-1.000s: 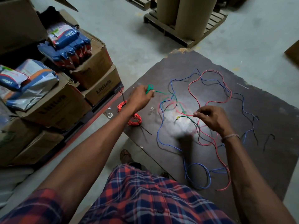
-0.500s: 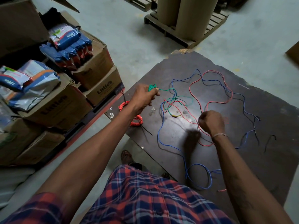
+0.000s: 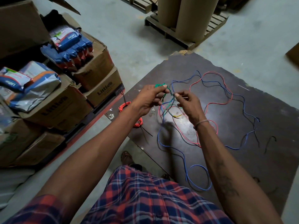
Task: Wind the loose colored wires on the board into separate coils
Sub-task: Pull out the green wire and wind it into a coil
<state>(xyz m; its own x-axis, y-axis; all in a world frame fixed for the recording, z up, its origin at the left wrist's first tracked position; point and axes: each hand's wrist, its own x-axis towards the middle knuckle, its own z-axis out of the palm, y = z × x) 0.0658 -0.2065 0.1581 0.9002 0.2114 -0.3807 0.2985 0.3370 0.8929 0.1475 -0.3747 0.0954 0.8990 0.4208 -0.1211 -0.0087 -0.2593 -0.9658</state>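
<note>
Far left: stacked cardboard boxes point(image 3: 58, 109) carrying blue and white packets point(image 3: 69, 41), standing on the floor close to the board's left edge.

Orange coil point(image 3: 129, 113): already wound, lying on the dark board point(image 3: 242, 167) just inside its left edge, partly hidden by the left forearm.

Left hand point(image 3: 148, 99): reaching forward above the board, fingers curling round a small bundle of green wire point(image 3: 168, 94), thumb pressing on top.

Green wire: running from the left hand's bundle across a short gap to the right hand, the rest trailing down to the board among other strands.

Right hand point(image 3: 189, 105): held up just beside the left, thumb and forefinger pinching the green wire, remaining fingers loosely bending.

Red wire point(image 3: 231, 94) and blue wire point(image 3: 199, 189): lying loose in wide overlapping loops across the board's middle and right, the blue loop nearing the near edge.

Black strand point(image 3: 270, 143): lying apart toward the right.

Bare board showing along the far right and near right corner. Pallet point(image 3: 178, 36) with cardboard rolls standing beyond the far edge.
</note>
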